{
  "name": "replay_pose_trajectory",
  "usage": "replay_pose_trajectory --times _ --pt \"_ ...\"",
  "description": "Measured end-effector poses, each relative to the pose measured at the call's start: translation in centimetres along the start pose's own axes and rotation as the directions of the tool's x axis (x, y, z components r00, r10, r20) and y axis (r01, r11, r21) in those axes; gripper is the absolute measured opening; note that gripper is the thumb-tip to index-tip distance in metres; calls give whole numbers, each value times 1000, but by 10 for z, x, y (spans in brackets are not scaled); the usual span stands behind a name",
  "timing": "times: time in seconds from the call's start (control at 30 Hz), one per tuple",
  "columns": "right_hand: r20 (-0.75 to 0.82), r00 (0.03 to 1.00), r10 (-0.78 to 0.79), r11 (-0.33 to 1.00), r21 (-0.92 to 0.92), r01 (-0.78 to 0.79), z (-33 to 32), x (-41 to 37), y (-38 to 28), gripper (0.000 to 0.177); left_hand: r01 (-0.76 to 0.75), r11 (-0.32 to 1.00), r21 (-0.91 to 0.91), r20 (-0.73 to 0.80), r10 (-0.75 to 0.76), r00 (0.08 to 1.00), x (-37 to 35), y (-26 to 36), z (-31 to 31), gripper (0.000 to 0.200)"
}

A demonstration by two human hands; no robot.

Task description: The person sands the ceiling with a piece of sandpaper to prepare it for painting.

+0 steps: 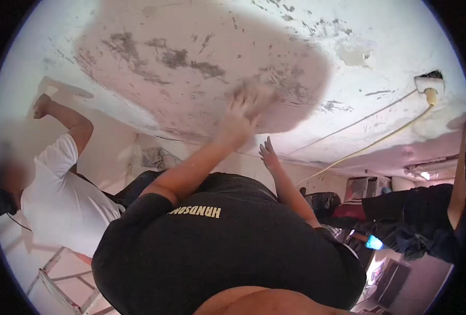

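Observation:
My left hand (241, 113) is raised against a scuffed white plaster surface (380, 31), over a darker, greyish-pink patch (154, 89) with dark scrape marks. Motion blurs its fingers. They seem closed around a brownish, blocky thing (264, 98) pressed to the patch; its kind cannot be made out. Lower and to the right, my right hand (268, 153) is lifted close to the patch's lower edge with its fingers apart, holding nothing. Whether it touches the surface cannot be told.
At left, a person in a white shirt (67, 194) reaches an arm up to the wall. A ladder (59, 283) stands below them. A yellow cable (380, 144) hangs from a white box (428, 84) at right. Dark clothes (422, 210) hang at far right.

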State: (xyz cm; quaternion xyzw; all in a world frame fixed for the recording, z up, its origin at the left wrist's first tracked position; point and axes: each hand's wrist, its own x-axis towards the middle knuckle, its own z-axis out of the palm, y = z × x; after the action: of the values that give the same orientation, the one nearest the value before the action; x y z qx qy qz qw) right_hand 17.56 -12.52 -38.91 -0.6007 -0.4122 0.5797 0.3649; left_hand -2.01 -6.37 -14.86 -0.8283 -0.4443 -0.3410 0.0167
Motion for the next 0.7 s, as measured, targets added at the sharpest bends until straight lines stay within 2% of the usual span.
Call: replay_pose_trajectory --times 0.07,0.1,0.13,0.17,0.2,0.23,0.27,0.33,0.4,0.43,0.5,0.63,0.67,0.7 --pt "22 999 27 997 76 -28 9 -29 -28 70 120 924 -364 251 -27 968 -42 2 3 52" --pt "56 998 35 989 143 -43 14 -39 -46 66 115 921 -372 260 -15 965 -47 -1 0 52" --pt "59 998 6 975 222 -19 18 -47 -61 61 411 788 -459 413 -221 884 -50 -6 -2 47" --pt "45 999 16 972 232 -26 19 -49 -77 61 673 569 -472 581 -373 723 -54 -9 -4 43" --pt "73 996 -56 945 324 29 19 -48 -92 59 738 148 -658 631 -428 648 -51 -14 -4 40" --pt "93 989 -116 908 414 67 21 -55 -101 58 645 -314 -697 707 -450 545 -48 -18 -6 38" --pt "80 989 -124 868 492 69 25 -60 -114 55 663 -333 -670 732 -444 517 -49 -18 -15 38" --pt "63 986 -154 823 560 93 32 -65 -144 53 503 -514 -695 653 -159 740 -30 -23 -37 34" --pt "105 971 -215 739 667 92 39 -72 -170 55 504 -542 -673 670 -158 725 -25 -17 -46 34" --pt "105 971 -215 740 666 91 43 -76 -182 55 508 -569 -647 692 -157 705 -25 -13 -48 35" --pt "90 980 -179 611 790 39 49 -85 -197 45 500 -589 -635 704 -174 688 -31 -7 -48 36" --pt "84 975 -206 661 746 75 43 -86 -178 42 469 -614 -635 718 -245 651 -49 -6 -31 36" --pt "162 949 -269 724 684 88 35 -89 -173 43 476 -620 -623 727 -234 646 -56 -10 -25 36" --pt "246 915 -321 781 615 109 31 -91 -170 43 609 -436 -663 733 -211 646 -64 -17 -21 32"
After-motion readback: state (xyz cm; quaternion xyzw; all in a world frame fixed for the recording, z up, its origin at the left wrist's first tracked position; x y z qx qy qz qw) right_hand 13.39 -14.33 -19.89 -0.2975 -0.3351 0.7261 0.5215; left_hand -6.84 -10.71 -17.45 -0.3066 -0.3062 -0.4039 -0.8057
